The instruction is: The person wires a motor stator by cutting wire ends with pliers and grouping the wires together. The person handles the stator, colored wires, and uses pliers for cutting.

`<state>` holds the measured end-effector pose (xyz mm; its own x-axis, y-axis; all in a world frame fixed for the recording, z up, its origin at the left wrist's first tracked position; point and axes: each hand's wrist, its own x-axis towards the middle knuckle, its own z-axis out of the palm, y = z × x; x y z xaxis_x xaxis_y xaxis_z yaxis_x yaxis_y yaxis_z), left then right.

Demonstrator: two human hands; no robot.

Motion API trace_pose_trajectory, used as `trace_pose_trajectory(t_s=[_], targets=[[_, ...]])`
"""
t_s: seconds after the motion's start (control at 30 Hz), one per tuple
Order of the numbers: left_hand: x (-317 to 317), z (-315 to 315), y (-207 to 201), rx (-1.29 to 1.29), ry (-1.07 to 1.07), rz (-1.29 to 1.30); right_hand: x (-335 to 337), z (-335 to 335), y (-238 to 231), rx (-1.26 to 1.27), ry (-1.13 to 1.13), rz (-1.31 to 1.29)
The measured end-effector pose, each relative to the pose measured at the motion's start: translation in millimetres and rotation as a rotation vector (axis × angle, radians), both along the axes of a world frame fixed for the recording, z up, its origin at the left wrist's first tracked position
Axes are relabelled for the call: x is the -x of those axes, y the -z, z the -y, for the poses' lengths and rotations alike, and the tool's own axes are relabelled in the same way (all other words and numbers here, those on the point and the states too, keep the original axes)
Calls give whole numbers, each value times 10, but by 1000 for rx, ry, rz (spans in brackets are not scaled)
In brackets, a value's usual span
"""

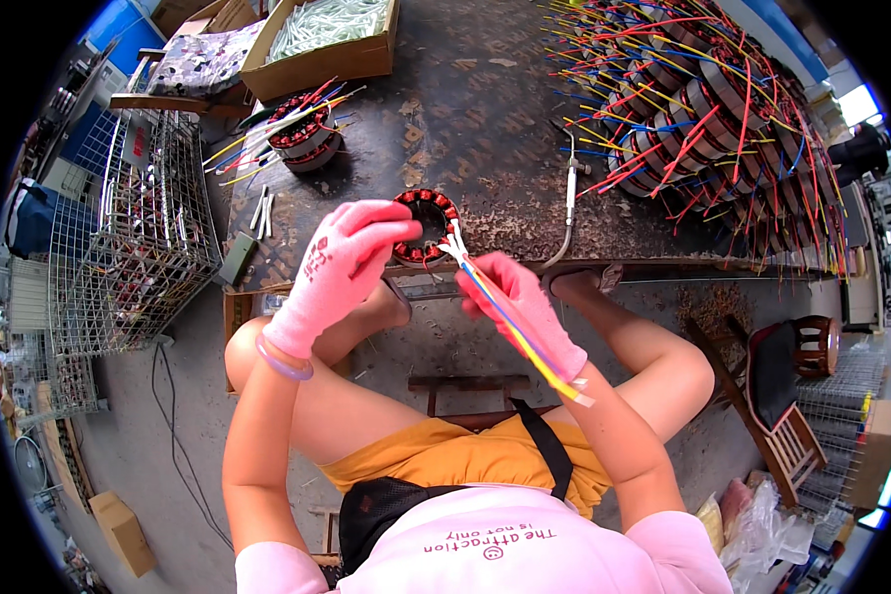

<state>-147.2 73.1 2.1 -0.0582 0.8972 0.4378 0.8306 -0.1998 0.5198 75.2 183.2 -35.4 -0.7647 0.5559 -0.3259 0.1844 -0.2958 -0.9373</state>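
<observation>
From my remote seat I see a seated worker in pink gloves holding a small motor stator (427,226), ringed with copper windings, at the near edge of the dark table (485,129). The left hand (342,262) is closed over the stator's left rim. The right hand (520,307) has its fingers pinched on a bundle of coloured lead wires (515,327), which runs from the stator down toward the lap. This piece looks mid-way to me, its leads gathered but still being dressed. At far right lies a large heap of stators (703,119) with loose red, yellow and blue leads; two more stators (302,134) sit at far left, near a cardboard box of white sleeving (322,40).
</observation>
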Motion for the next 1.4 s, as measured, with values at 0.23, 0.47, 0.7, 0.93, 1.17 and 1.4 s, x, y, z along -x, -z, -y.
trace_pose_trajectory(t_s=[0.23, 0.47, 0.7, 0.93, 1.17, 1.4], targets=[[132, -369, 25, 228, 196, -163, 310, 297, 179, 845, -65, -291], [33, -383, 198, 158, 87, -172, 324, 261, 27, 647, -5, -206], [-330, -325, 258, 168, -199, -241, 131, 87, -128, -1529, -193, 332], [-526, -311, 312, 138, -368, -286, 287, 131, -484, -2035, -870, 889], [-452, -349, 324, 135, -302, -223, -283, -189, 419, 707, -124, -93], [-423, -351, 360, 127, -305, -251, 250, 348, 373, 1288, -117, -974]])
